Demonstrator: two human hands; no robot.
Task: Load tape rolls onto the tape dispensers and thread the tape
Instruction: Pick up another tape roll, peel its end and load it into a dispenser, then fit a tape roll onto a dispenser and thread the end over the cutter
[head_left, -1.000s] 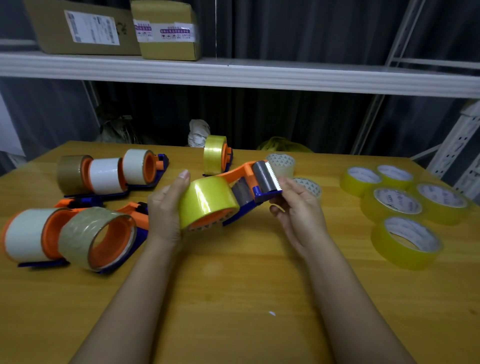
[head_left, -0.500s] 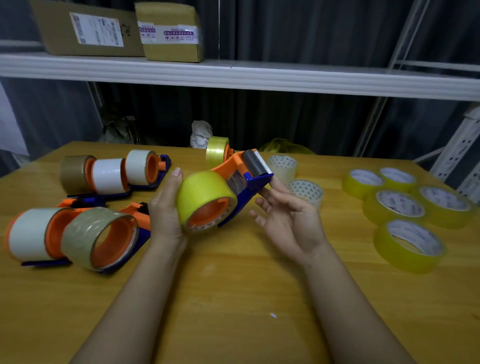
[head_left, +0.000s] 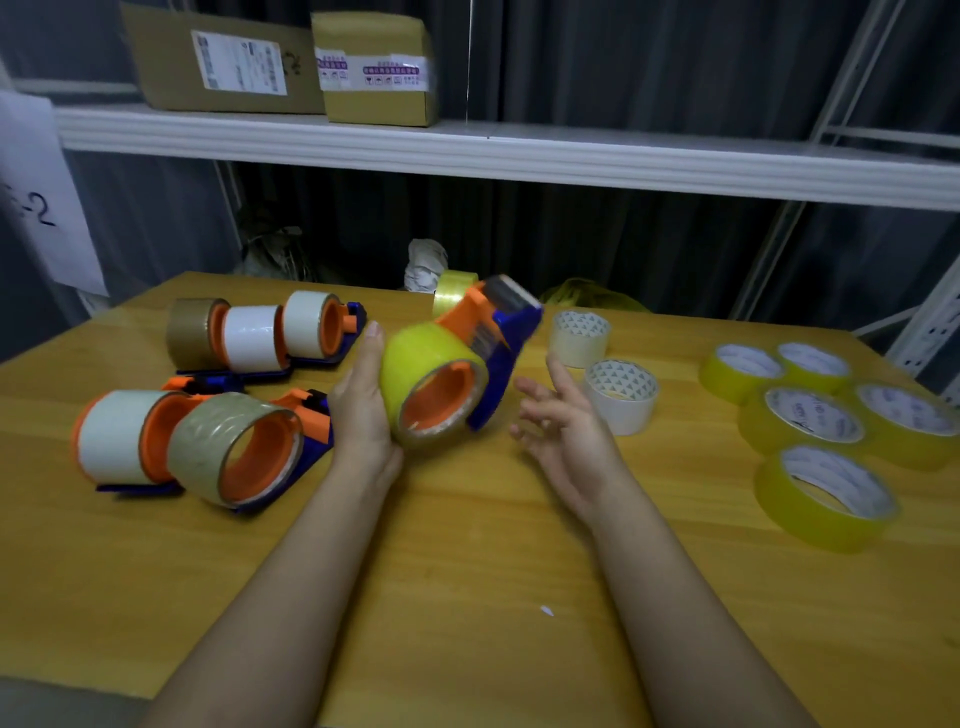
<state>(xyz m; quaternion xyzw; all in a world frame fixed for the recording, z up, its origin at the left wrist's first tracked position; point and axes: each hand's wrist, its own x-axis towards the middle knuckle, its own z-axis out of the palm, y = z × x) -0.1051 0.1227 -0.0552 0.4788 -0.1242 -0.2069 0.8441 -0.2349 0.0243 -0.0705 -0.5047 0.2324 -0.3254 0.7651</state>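
My left hand (head_left: 363, 410) holds an orange and blue tape dispenser (head_left: 496, 338) just above the wooden table (head_left: 467, 571), its cutter end tipped up and away. A yellow tape roll (head_left: 421, 353) sits on the dispenser's orange hub; my palm lies against the roll's left side. My right hand (head_left: 563, 421) hovers to the right of the dispenser, fingers spread, touching nothing. Several loose yellow rolls (head_left: 810, 421) lie at the right. Two whitish rolls (head_left: 621, 395) stand just beyond my right hand.
Several loaded dispensers with white and brown rolls (head_left: 249, 338) (head_left: 208, 447) lie at the left. Another dispenser with a yellow roll (head_left: 452, 291) stands at the back. A white shelf (head_left: 519, 156) with cardboard boxes (head_left: 374, 67) runs overhead behind the table.
My right hand let go of the dispenser's cutter end and drew back to the right, fingers spread. My left hand tilted the dispenser so the cutter points up and away.
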